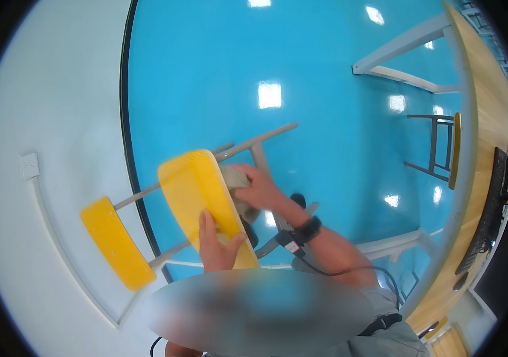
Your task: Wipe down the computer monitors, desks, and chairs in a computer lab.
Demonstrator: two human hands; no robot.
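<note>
A chair with a yellow wooden seat, a yellow backrest and a grey metal frame is before me, its backrest towards the wall. My left hand lies on the seat's surface near its edge, thumb and fingers apart. On the seat's other side, my right hand grips a greyish cloth against the seat edge and the frame. Part of the cloth hangs below the fingers. What the cloth touches under the seat is hidden.
A white wall with a socket and cable trunking stands at left. To the right, a wooden-topped desk holds a keyboard and a mouse. Another chair stands by it. A cable runs along my right arm.
</note>
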